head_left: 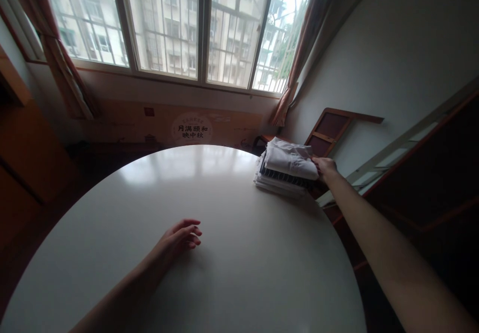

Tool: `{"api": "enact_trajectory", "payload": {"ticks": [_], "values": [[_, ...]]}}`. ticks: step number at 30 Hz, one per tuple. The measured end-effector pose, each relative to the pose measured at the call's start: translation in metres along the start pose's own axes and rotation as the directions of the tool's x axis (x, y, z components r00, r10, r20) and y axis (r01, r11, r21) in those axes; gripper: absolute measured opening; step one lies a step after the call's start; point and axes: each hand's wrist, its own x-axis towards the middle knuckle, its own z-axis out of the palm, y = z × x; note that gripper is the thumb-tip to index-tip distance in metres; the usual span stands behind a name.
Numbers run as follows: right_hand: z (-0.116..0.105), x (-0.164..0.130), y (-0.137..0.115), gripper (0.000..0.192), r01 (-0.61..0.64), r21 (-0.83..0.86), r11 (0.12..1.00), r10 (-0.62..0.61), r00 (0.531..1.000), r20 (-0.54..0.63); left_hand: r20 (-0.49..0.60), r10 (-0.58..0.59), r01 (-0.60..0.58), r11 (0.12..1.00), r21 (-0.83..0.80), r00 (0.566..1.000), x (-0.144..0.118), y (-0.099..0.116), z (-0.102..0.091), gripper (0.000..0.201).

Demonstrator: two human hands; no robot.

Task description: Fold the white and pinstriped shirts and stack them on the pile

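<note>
A stack of folded clothes (286, 168) sits at the far right edge of a round white table (209, 193). Its top piece is white, and a dark striped one shows beneath it. My right hand (325, 166) reaches out to the stack and grips its right side at the top folded piece. My left hand (180, 237) rests on the tabletop near the middle, fingers loosely apart and holding nothing.
A wide barred window (179, 24) with curtains at both sides fills the far wall. A wooden chair (329, 131) stands behind the stack by the right wall. Dark wooden furniture (430, 173) runs along the right, and a brown cabinet (22, 138) stands at the left.
</note>
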Motion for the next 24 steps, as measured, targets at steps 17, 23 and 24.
{"api": "enact_trajectory", "payload": {"ticks": [17, 23, 24], "values": [[0.055, -0.294, -0.018, 0.061, 0.779, 0.081, 0.622, -0.529, 0.341, 0.777, 0.279, 0.515, -0.322, -0.005, 0.947, 0.811, 0.018, -0.013, 0.009, 0.052], [0.059, -0.287, -0.020, 0.063, 0.782, -0.016, 0.623, -0.367, 0.310, 0.877, 0.358, 0.339, -0.294, -0.228, 0.928, 0.870, 0.040, -0.005, 0.009, 0.051], [0.058, -0.287, -0.020, 0.061, 0.783, -0.013, 0.622, -0.372, 0.309, 0.875, 0.365, 0.330, -0.299, -0.235, 0.925, 0.870, 0.041, -0.005, 0.009, 0.052]]}}
